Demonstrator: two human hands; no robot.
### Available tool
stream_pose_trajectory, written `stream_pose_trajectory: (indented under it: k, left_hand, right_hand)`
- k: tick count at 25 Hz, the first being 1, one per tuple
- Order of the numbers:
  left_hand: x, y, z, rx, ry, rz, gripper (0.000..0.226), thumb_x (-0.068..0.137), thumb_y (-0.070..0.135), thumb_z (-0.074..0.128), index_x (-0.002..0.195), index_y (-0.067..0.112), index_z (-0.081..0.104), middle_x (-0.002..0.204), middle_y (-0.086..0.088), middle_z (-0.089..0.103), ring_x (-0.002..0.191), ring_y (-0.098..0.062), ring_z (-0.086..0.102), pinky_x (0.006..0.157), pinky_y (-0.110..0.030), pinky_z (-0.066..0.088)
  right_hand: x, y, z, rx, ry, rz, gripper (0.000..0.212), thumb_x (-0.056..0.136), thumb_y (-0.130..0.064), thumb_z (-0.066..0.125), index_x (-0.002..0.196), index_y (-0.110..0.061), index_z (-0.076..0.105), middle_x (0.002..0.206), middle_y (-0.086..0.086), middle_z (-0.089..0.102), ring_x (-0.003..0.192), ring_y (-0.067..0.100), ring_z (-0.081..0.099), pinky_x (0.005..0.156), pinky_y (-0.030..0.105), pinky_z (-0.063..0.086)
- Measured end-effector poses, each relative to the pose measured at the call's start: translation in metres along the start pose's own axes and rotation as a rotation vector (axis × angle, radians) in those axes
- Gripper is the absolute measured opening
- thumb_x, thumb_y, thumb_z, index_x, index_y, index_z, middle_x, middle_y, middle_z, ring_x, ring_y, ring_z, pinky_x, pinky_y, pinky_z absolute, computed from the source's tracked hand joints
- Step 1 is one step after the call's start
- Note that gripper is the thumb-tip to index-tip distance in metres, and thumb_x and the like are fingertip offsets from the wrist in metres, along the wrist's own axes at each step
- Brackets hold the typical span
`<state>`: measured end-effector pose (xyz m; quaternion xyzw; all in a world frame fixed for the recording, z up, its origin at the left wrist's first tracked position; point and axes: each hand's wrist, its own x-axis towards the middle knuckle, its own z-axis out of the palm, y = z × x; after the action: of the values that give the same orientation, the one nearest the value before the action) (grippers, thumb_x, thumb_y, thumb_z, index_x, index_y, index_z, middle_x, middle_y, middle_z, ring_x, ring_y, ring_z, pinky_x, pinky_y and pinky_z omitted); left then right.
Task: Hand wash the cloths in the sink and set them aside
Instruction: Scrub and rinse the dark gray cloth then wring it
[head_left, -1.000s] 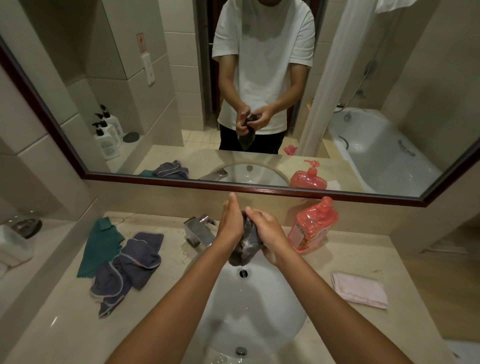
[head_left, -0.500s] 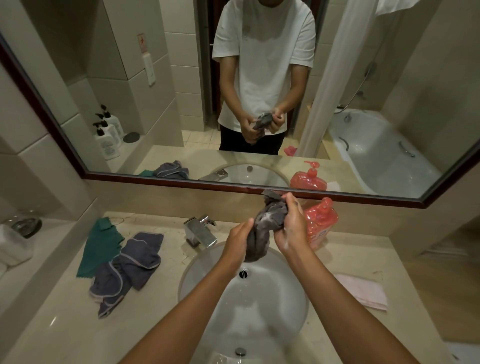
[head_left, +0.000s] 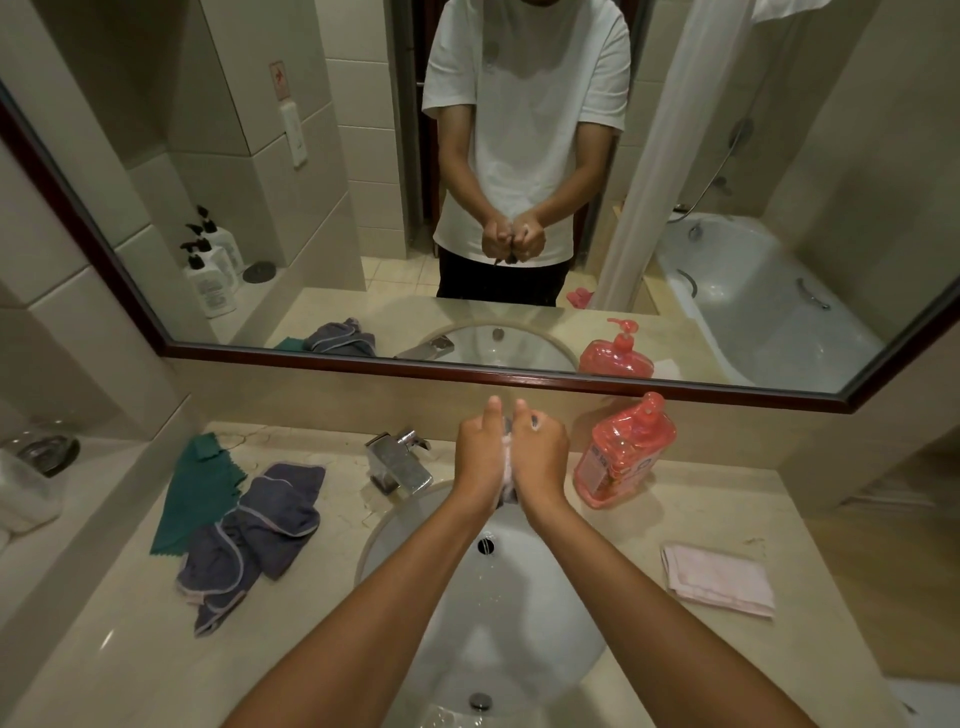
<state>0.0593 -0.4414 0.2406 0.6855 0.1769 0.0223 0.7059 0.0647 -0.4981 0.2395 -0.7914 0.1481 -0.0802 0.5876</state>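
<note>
Both hands are clenching one small dark grey cloth (head_left: 506, 496) between them, above the back of the white sink (head_left: 519, 597). The left hand (head_left: 480, 457) and right hand (head_left: 540, 457) are pressing together, fingers curled around the soapy cloth, only scraps of it showing. Both forearms are reaching straight forward over the basin. A chrome tap (head_left: 397, 460) is sitting just left of the hands, a red soap bottle (head_left: 623, 457) just right. On the counter, a purple cloth (head_left: 254, 530) is overlapping a green cloth (head_left: 195, 488) at left; a folded pink cloth (head_left: 719, 579) is lying at right.
</note>
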Motion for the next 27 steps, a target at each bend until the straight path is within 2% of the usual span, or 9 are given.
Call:
stream_pose_trajectory:
  k: [5,7,10,12,15,17,20,23,27]
  left_hand:
    - [-0.007,-0.005,-0.001,0.136,-0.047,0.057,0.053,0.106,0.032,0.044,0.054,0.018,0.044,0.047,0.007,0.045,0.047,-0.012,0.043,0.052,-0.028,0.031]
    - [0.000,-0.003,-0.004,0.127,-0.006,0.026,0.056,0.106,0.031,0.044,0.051,0.018,0.042,0.043,0.007,0.042,0.044,-0.013,0.039,0.052,-0.030,0.030]
    - [0.010,0.002,-0.010,0.078,0.039,-0.012,0.055,0.106,0.028,0.043,0.052,0.018,0.036,0.042,0.007,0.035,0.046,-0.016,0.033,0.057,-0.032,0.029]
    - [0.013,0.002,-0.012,0.045,0.041,-0.039,0.051,0.106,0.025,0.044,0.056,0.017,0.038,0.046,0.004,0.036,0.047,-0.016,0.034,0.055,-0.029,0.031]
    - [0.011,-0.001,-0.012,-0.108,-0.005,-0.129,0.043,0.106,0.022,0.044,0.065,0.010,0.046,0.051,-0.002,0.042,0.046,-0.014,0.042,0.043,-0.016,0.035]
    - [0.006,-0.003,-0.011,-0.147,-0.045,-0.154,0.038,0.107,0.025,0.042,0.076,0.005,0.053,0.059,-0.007,0.047,0.051,-0.016,0.047,0.045,-0.016,0.039]
    - [0.001,-0.007,-0.008,-0.029,-0.063,-0.088,0.047,0.107,0.036,0.040,0.074,0.008,0.058,0.063,-0.005,0.056,0.057,-0.014,0.054,0.053,-0.023,0.042]
    - [-0.001,-0.005,-0.008,0.078,-0.090,0.042,0.052,0.106,0.038,0.044,0.075,0.003,0.066,0.063,-0.002,0.064,0.054,-0.006,0.059,0.050,-0.017,0.044]
    - [-0.008,-0.001,-0.011,0.144,-0.142,0.104,0.043,0.107,0.029,0.043,0.069,0.015,0.056,0.054,0.007,0.054,0.045,0.000,0.049,0.052,-0.022,0.040]
  right_hand:
    - [0.020,-0.001,-0.005,0.070,-0.038,0.161,0.044,0.105,-0.024,0.046,0.065,-0.009,0.051,0.060,0.007,0.050,0.058,0.022,0.046,0.061,0.034,0.036]
    - [0.007,0.005,0.001,0.124,-0.065,0.132,0.045,0.104,-0.022,0.047,0.059,-0.016,0.049,0.057,0.002,0.051,0.058,0.020,0.047,0.059,0.034,0.036]
    - [-0.009,0.009,0.006,0.154,-0.090,0.048,0.055,0.101,-0.020,0.049,0.047,-0.023,0.046,0.045,-0.010,0.048,0.048,0.007,0.045,0.055,0.030,0.035]
    - [-0.010,0.007,0.007,0.151,-0.093,0.007,0.056,0.101,-0.020,0.049,0.045,-0.025,0.046,0.044,-0.012,0.048,0.046,0.003,0.044,0.053,0.029,0.036]
    - [-0.012,0.004,0.005,0.150,-0.090,-0.024,0.051,0.099,-0.017,0.053,0.048,-0.021,0.049,0.046,-0.009,0.050,0.051,0.010,0.048,0.055,0.030,0.037]
    - [-0.011,0.005,0.003,0.138,-0.095,-0.005,0.047,0.097,-0.016,0.054,0.050,-0.018,0.050,0.049,-0.004,0.050,0.053,0.016,0.048,0.057,0.033,0.037]
    - [-0.005,0.001,0.002,0.095,-0.052,0.042,0.047,0.097,-0.019,0.053,0.050,-0.017,0.048,0.050,-0.001,0.050,0.052,0.017,0.048,0.057,0.034,0.038]
    - [-0.004,-0.002,0.000,0.118,-0.030,0.016,0.045,0.100,-0.021,0.049,0.055,-0.019,0.052,0.049,-0.007,0.053,0.050,0.008,0.051,0.054,0.029,0.039]
    - [0.007,-0.004,-0.008,0.196,0.007,0.097,0.035,0.103,-0.023,0.045,0.068,-0.019,0.045,0.064,-0.002,0.046,0.061,0.014,0.044,0.060,0.033,0.035]
